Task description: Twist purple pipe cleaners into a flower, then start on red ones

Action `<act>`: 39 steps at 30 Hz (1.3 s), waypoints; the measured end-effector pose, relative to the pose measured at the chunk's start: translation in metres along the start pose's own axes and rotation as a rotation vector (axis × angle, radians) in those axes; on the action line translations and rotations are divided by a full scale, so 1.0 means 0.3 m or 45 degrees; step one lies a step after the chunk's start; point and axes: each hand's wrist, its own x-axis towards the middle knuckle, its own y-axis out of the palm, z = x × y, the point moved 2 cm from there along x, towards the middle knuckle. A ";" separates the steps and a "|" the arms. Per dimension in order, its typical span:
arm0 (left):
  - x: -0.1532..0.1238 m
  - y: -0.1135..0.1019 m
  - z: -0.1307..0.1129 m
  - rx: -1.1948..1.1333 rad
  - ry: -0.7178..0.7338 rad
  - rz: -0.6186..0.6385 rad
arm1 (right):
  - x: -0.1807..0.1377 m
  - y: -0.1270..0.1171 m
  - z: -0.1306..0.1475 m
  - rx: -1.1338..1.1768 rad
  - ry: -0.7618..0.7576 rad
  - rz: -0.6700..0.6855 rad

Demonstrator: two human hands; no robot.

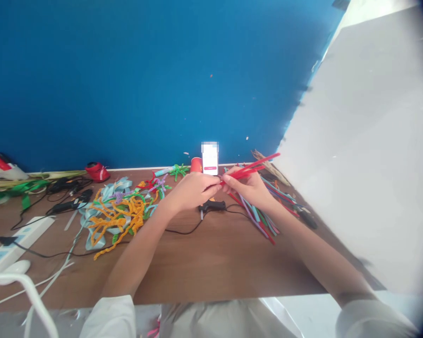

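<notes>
Several red pipe cleaners (pixel 257 166) are held up over the middle of the table, their long ends pointing to the right. My right hand (pixel 245 185) is closed around them near their left end. Close against it, the fingers of my left hand (pixel 199 190) pinch the same left end. Below my hands lies a black glue gun (pixel 213 205) with its cord trailing left and right. A bundle of pipe cleaners in several colours (pixel 257 218) lies under my right forearm. Just behind my hands stand a lit phone (pixel 210 162) and a red cup (pixel 196 165).
Orange twisted pipe cleaners (pixel 121 218) and light blue ribbon (pixel 95 239) are heaped on the left. Farther left are a second glue gun (pixel 68 204), a white power strip (pixel 24 239) and loose cords. A blue wall (pixel 162 84) closes the back, a white panel (pixel 366 141) the right.
</notes>
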 end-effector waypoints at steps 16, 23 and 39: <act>-0.003 -0.032 -0.008 -0.168 -0.198 -0.326 | 0.021 -0.060 0.005 0.105 0.046 -0.252; -0.015 -0.040 -0.004 -0.610 -0.231 -0.636 | 0.030 -0.056 -0.068 0.385 0.213 -0.277; 0.004 -0.033 0.017 -0.976 -0.197 -0.816 | 0.044 -0.047 -0.123 -0.702 0.032 0.082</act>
